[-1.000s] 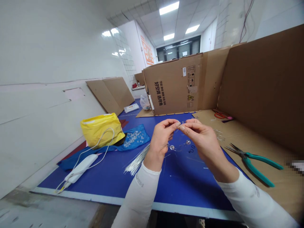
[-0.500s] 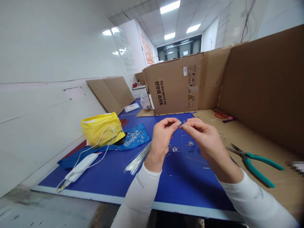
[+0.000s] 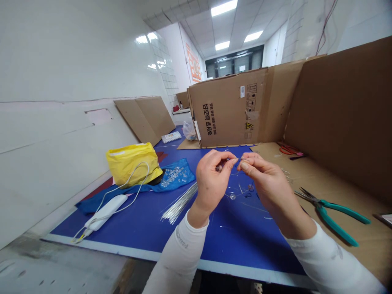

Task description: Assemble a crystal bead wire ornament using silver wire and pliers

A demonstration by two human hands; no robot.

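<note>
My left hand (image 3: 210, 181) is closed in a pinch, thumb against forefinger, on a thin wire (image 3: 239, 159). A small dark round piece shows inside its curled fingers; its kind is unclear. Close beside it, my right hand (image 3: 267, 179) pinches the same wire, the two sets of fingertips nearly touching. Below the hands hang or lie a clear faceted bead (image 3: 232, 196) and a second bead (image 3: 250, 187) on fine wire. Whether they join the held wire cannot be made out. A bundle of straight silvery wires (image 3: 180, 204) lies left of my left forearm.
Clear beads (image 3: 175, 176) lie on a blue cloth (image 3: 186, 166) beside a yellow bag (image 3: 131, 165). A white power strip (image 3: 105, 212) with its cord is at left. Green-handled pliers (image 3: 332, 210) and red scissors (image 3: 288, 150) rest on cardboard at right. A large cardboard box (image 3: 226, 110) stands behind.
My fingertips have shifted slightly along the wire, and my left hand has turned a little, showing the dark round piece. The beads beneath have swung or shifted right and down.
</note>
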